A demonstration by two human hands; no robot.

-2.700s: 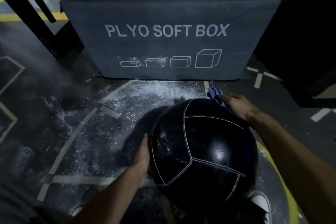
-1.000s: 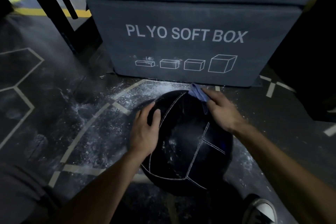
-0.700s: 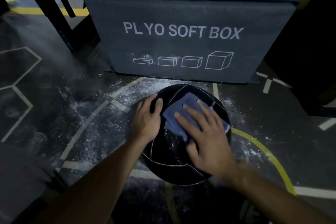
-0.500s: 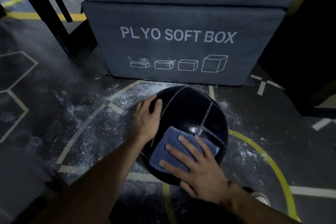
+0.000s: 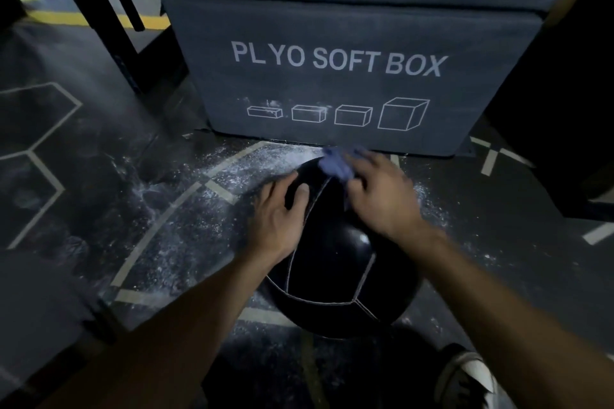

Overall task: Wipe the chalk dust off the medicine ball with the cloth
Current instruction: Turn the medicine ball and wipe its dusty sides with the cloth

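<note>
Your right hand (image 5: pixel 382 199) bunches the blue cloth (image 5: pixel 335 164) atop the black stitched leather medicine ball (image 5: pixel 332 262). Press firmly while your spread left hand (image 5: pixel 279 222) steadies it.

Black medicine ball and blue cloth, low in the middle of the frame.

The round black leather medicine ball (image 5: pixel 335 262) with pale stitched seams sits on the floor; the crumpled blue cloth (image 5: pixel 335 165), blurred, lies bunched against its upper far side.
</note>
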